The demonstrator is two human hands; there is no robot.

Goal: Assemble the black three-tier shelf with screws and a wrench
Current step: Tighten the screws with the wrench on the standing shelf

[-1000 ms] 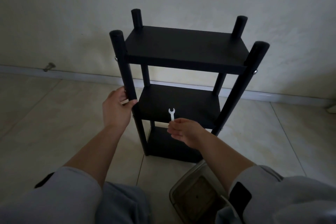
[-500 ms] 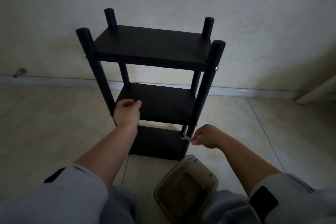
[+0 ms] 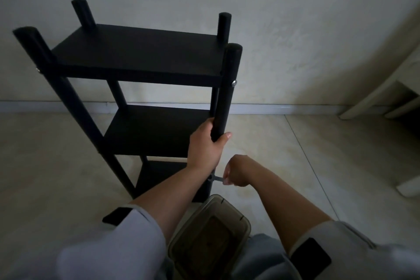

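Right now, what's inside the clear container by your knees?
The clear container has no lid on and shows only a dim brownish bottom. In this light I cannot tell whether any screws lie inside, and its near end is covered by the grey sleeve.

The left forearm (image 3: 181, 188) covers the shelf's (image 3: 141, 52) lower right corner. The wrench (image 3: 216, 178) head is too small and dim to read. Right hand (image 3: 238, 170) fingertips are curled from sight

Probably a home room: tiled floor (image 3: 68, 154), plain wall (image 3: 295, 18), white skirting board (image 3: 272, 108).
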